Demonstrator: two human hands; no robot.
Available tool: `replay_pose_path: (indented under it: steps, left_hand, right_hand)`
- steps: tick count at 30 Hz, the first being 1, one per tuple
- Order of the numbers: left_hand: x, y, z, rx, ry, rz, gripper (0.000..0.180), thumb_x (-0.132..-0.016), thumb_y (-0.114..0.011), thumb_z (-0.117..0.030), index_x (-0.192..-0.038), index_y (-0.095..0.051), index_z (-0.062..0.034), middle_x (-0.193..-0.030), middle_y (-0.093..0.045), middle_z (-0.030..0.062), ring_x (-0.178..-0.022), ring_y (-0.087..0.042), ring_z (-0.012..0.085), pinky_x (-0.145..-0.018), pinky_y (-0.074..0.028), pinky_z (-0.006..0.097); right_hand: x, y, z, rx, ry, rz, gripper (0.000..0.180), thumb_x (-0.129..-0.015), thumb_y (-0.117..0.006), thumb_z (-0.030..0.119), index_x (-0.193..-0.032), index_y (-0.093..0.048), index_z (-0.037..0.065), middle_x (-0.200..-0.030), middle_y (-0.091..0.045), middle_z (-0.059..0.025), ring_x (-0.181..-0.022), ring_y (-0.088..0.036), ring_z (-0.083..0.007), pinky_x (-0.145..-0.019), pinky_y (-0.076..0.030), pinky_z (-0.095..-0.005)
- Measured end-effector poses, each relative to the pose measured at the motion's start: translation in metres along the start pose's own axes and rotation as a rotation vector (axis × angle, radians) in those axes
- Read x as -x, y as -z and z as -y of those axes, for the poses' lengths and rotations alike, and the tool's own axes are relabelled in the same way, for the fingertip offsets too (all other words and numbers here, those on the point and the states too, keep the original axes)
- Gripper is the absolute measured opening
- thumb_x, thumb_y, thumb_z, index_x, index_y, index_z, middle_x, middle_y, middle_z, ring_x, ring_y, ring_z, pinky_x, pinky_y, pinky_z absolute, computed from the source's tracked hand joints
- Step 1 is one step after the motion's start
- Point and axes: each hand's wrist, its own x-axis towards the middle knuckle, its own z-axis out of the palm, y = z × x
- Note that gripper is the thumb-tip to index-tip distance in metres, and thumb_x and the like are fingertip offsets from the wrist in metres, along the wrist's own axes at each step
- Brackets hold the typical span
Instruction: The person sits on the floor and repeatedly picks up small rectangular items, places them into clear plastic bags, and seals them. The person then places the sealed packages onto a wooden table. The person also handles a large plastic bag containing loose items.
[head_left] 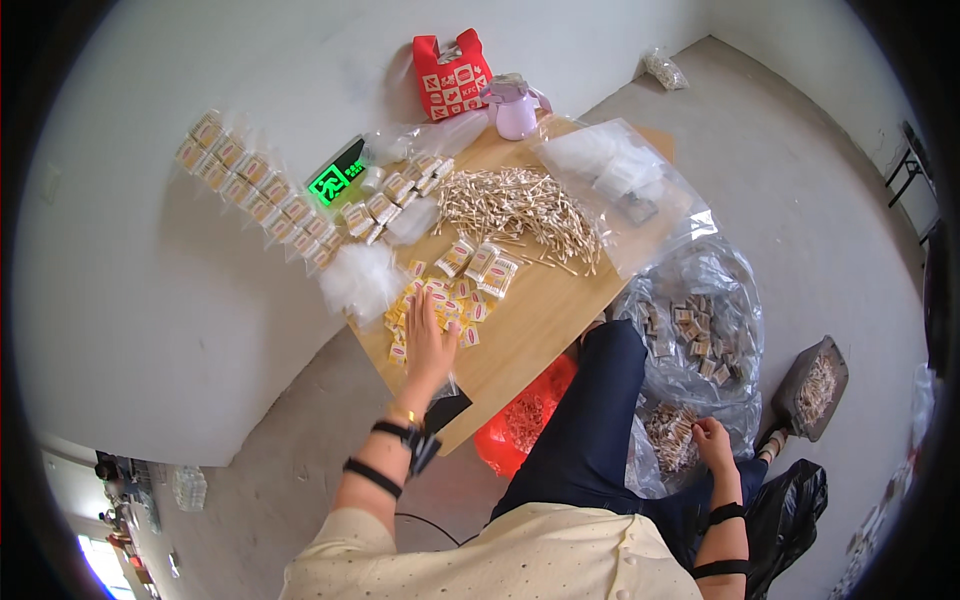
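Observation:
My left hand (429, 338) lies flat, fingers spread, on a heap of small yellow and white packets (440, 303) on the wooden table (540, 320). Three filled packs of swabs (480, 263) lie just beyond the heap. A big pile of loose cotton swabs (520, 208) covers the far part of the table. My right hand (712, 440) reaches down beside my right leg into a clear bag holding a clump of swabs (668, 435); its fingers are curled at the clump, and whether it grips anything is unclear.
A row of filled packs (255, 190) lies along the white surface at left, by a green lit sign (335, 180). A red bag (452, 75) and lilac jug (515, 108) stand at the far edge. A clear bag of small packs (695, 330), a red bag (525, 415) and a grey tray of swabs (815, 390) lie on the floor.

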Motion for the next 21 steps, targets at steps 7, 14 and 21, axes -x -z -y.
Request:
replay_pose_path:
  steps: [7, 14, 21]
  left_hand:
    - [-0.130, -0.056, 0.061, 0.033, 0.431, 0.166, 0.059, -0.081, -0.071, -0.023, -0.129, -0.044, -0.0019, -0.120, -0.059, 0.0218, -0.116, -0.054, 0.0382, -0.100, -0.038, 0.048]
    - [-0.153, -0.047, 0.031, -0.342, 0.399, 0.272, 0.052, -0.073, -0.079, -0.032, -0.116, -0.058, -0.0118, -0.118, -0.064, 0.0131, -0.111, -0.059, 0.0285, -0.091, -0.045, 0.044]
    - [-0.132, -0.006, -0.027, 0.852, 0.285, 0.181, 0.032, -0.081, -0.077, -0.024, -0.101, -0.066, -0.0032, -0.093, -0.068, 0.0018, -0.085, -0.062, 0.0105, -0.076, -0.048, 0.025]
  right_hand:
    - [-0.003, 0.007, 0.010, -0.024, -0.034, -0.022, 0.021, -0.087, -0.064, 0.019, -0.097, -0.065, 0.000, -0.090, -0.068, -0.0184, -0.083, -0.067, -0.0307, -0.076, -0.052, -0.0377]
    - [0.010, 0.019, 0.005, -0.008, -0.103, -0.026, 0.020, -0.087, -0.064, 0.017, -0.094, -0.065, -0.001, -0.086, -0.068, -0.0181, -0.081, -0.067, -0.0293, -0.074, -0.052, -0.0366]
    - [-0.021, 0.028, 0.064, -0.203, 0.071, -0.130, 0.017, -0.086, -0.066, 0.013, -0.089, -0.063, -0.003, -0.074, -0.064, -0.0126, -0.068, -0.060, -0.0187, -0.065, -0.048, -0.0315]
